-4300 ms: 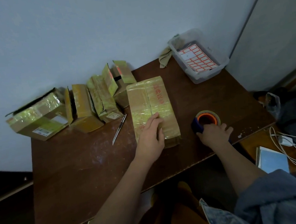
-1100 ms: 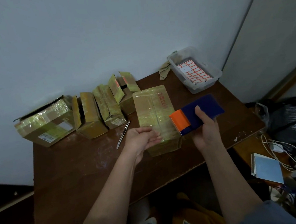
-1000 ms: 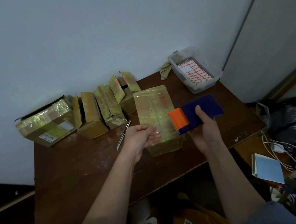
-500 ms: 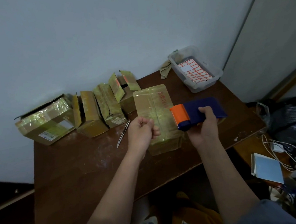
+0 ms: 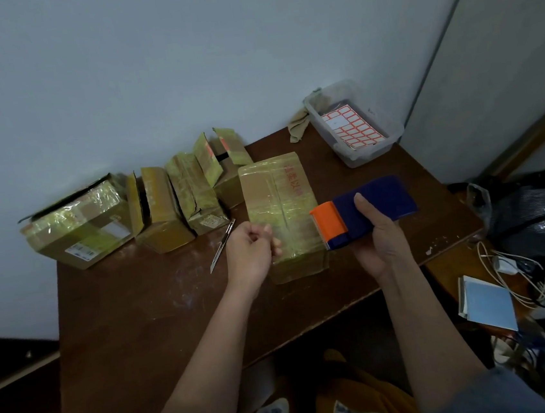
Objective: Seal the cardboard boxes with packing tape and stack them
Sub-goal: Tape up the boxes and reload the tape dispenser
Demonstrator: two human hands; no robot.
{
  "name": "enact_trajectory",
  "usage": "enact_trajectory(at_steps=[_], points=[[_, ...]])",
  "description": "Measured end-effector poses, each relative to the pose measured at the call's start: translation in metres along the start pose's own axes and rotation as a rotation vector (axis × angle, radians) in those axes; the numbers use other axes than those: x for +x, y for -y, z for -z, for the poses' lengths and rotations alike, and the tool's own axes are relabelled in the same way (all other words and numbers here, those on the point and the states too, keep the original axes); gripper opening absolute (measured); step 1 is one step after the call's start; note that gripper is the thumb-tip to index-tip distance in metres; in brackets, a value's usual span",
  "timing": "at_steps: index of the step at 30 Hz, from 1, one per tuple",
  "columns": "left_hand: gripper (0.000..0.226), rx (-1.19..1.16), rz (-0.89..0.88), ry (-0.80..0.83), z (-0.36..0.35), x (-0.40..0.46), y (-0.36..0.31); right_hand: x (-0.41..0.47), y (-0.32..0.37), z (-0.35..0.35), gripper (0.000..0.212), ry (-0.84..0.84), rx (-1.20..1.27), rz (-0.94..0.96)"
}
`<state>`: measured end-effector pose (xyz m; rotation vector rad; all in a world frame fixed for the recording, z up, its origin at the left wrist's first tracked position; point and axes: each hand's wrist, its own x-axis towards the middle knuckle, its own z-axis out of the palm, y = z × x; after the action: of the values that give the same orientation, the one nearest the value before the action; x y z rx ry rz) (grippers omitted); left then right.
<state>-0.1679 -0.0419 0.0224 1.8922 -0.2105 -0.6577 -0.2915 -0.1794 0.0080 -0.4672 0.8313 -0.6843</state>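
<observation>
A flat cardboard box (image 5: 276,192), its top glossy with clear tape, lies in the middle of the brown table (image 5: 135,321). My right hand (image 5: 380,238) holds a blue and orange tape dispenser (image 5: 362,212) just above the box's right side. My left hand (image 5: 250,252) is closed in a pinch at the box's near left corner, gripping the clear tape end; a faint clear strip runs from it toward the dispenser. Several more boxes line the wall: a large one (image 5: 78,223) at far left, then one (image 5: 159,211), one (image 5: 196,194), and one with open flaps (image 5: 226,164).
A utility knife (image 5: 222,241) lies on the table left of my left hand. A clear plastic bin of red-bordered labels (image 5: 357,126) and a rag (image 5: 299,124) sit at the back right corner. Right of the table are cables, a notebook (image 5: 488,303) and dark bags.
My right hand lifted the tape dispenser off the table and turned it on its side over the box. My left hand left the box top and closed into a pinch near the dispenser's mouth.
</observation>
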Motion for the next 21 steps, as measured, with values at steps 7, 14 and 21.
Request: enact_trajectory(at_steps=[7,14,21], points=[[0.020,0.062,0.007,-0.085,0.016,0.003,0.014,0.002,0.007,0.018,0.074,-0.039,-0.038,0.087],[0.019,0.297,-0.090,-0.176,0.007,-0.007,0.040,-0.003,-0.004,0.024,0.063,-0.008,-0.082,0.146],[0.019,0.362,-0.112,-0.262,0.008,-0.011,0.050,-0.004,-0.021,0.026,0.063,-0.050,-0.080,0.196]])
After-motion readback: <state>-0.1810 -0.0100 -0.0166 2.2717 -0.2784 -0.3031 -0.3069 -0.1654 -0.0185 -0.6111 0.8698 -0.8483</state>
